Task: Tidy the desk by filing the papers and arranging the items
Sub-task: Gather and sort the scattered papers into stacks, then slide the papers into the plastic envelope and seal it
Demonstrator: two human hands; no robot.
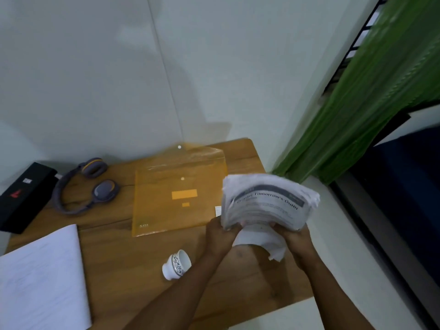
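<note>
White cup lay tipped near the front edge of the surface. Past it, the left hand and right hand each had a tight grip on the lower edge of the papers, held above the right edge. The orange folder lay just left of the stack, mouth toward the far edge, nearer the left hand.

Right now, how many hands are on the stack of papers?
2. The left hand grips the stack of papers at its lower left edge; the right hand grips its lower right edge.
</note>
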